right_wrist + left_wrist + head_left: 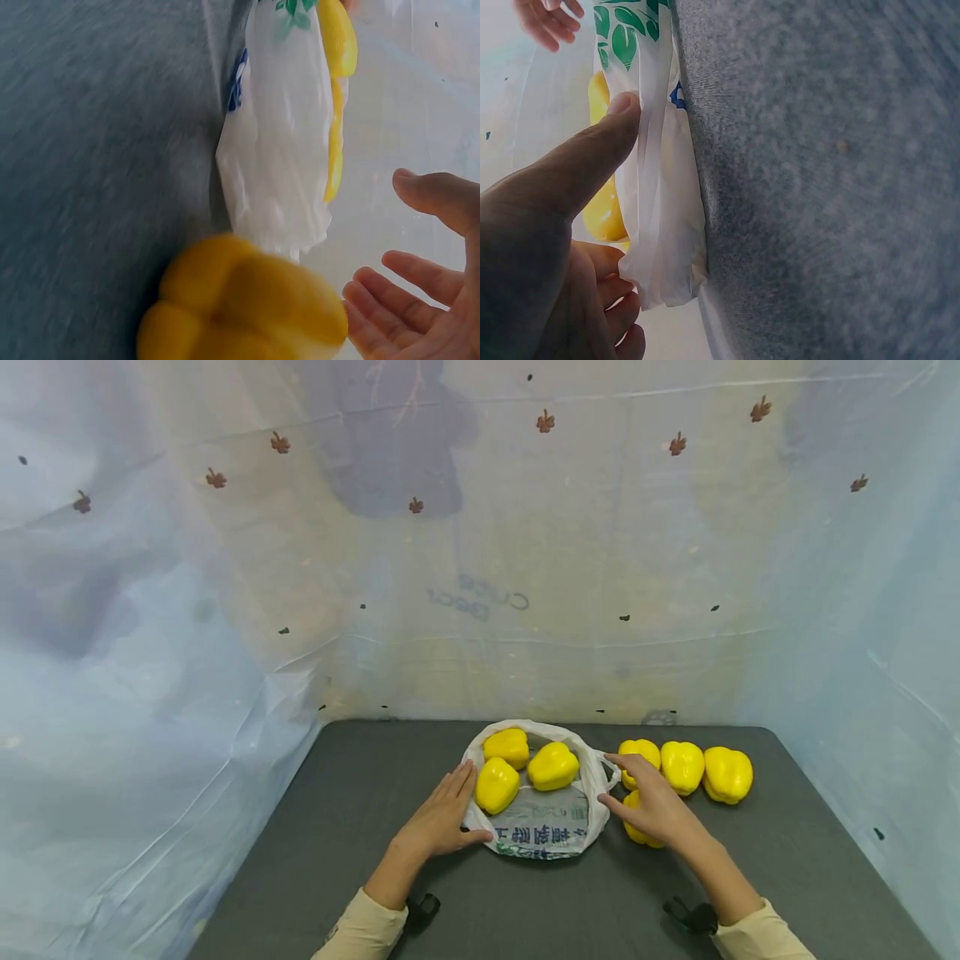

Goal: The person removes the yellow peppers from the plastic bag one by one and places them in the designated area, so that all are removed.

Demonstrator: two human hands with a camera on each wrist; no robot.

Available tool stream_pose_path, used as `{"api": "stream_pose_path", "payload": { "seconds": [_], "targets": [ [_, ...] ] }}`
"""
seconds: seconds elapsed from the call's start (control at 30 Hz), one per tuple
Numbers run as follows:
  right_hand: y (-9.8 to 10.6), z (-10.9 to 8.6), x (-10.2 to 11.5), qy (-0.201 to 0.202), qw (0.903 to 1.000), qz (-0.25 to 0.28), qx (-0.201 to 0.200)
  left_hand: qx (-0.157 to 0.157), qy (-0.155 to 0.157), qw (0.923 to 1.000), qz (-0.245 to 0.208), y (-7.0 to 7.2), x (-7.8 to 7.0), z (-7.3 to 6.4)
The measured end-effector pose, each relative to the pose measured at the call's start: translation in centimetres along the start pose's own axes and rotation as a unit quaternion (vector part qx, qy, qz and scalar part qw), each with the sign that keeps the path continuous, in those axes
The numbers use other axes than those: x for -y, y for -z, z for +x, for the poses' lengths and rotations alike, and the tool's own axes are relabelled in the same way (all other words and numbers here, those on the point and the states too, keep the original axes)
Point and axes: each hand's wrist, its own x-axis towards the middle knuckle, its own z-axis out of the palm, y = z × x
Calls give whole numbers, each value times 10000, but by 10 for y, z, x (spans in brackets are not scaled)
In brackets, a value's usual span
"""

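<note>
A white plastic bag (599, 817) with printed lettering lies on the table, its mouth spread wide in a round. Three yellow bell peppers (553, 767) sit inside, toward the back and left. With fingers extended, my left hand (438, 818) rests against the bag's left side, and its thumb (604, 146) lies along the plastic in the left wrist view. At the bag's right side, my right hand (652, 797) is spread near the handle loop and holds nothing. Partly hidden beneath it is another yellow bell pepper (640, 835), which looms close in the right wrist view.
To the right of the bag, a row of three more yellow bell peppers (727, 775) stands on the dark grey table (360, 785). The leftmost is partly covered by my right hand. A pale plastic sheet (562, 610) hangs behind and at both sides.
</note>
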Motion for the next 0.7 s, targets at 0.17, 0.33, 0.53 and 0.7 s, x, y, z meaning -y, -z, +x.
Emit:
{"api": "stream_pose_path", "payload": {
  "seconds": [0.17, 0.33, 0.53, 0.7],
  "targets": [
    [-10, 9, 8, 90, 9998, 174, 12, 17, 15, 10000, -33, 1, -1, 0],
    [-24, 16, 14, 46, 9995, 320, 46, 9, -3, 10000, -30, 0, 0, 0],
    [-37, 24, 20, -119, 9984, 546, 57, 14, -3, 10000, -71, 0, 0, 0],
    [-44, 30, 25, -216, 9989, 407, 8, 41, 13, 10000, -90, 0, 0, 0]
  ]
}}
